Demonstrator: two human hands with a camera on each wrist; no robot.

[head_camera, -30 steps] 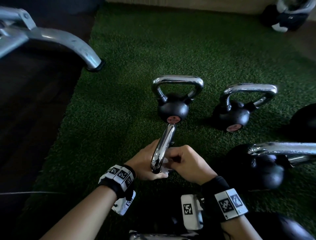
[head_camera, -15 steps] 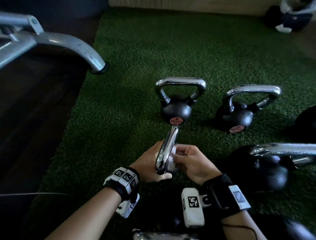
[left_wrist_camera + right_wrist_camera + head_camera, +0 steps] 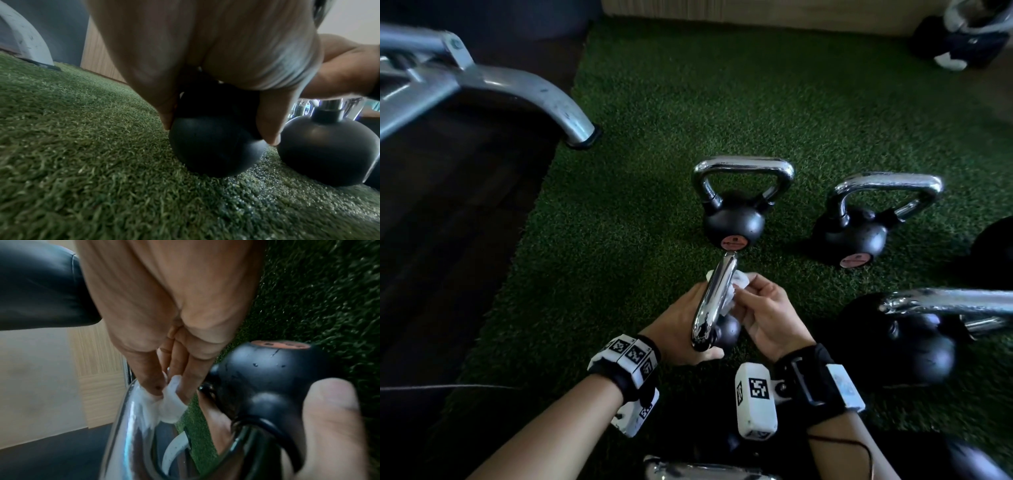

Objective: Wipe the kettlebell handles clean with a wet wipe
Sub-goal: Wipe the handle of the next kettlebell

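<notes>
On the green turf, a small black kettlebell (image 3: 213, 151) stands right in front of me. Its chrome handle (image 3: 714, 301) shows edge-on in the head view. My left hand (image 3: 678, 325) grips the black ball just under the handle, fingers on one side and thumb on the other. My right hand (image 3: 756, 308) pinches a crumpled white wet wipe (image 3: 738, 284) and presses it against the upper right side of the handle. In the right wrist view the wet wipe (image 3: 170, 402) sits bunched between the fingertips on the chrome handle (image 3: 127, 418).
Two more kettlebells (image 3: 734, 222) (image 3: 852, 236) stand just beyond, and a bigger one (image 3: 914, 342) lies close on the right. Another chrome handle (image 3: 705, 471) pokes in at the bottom edge. A grey machine leg (image 3: 544, 99) ends at the turf's left edge, beside dark floor.
My right hand has slid the wipe up the handle, away from me, and the wipe now shows on the handle's right side. The left hand keeps its hold on the kettlebell.
</notes>
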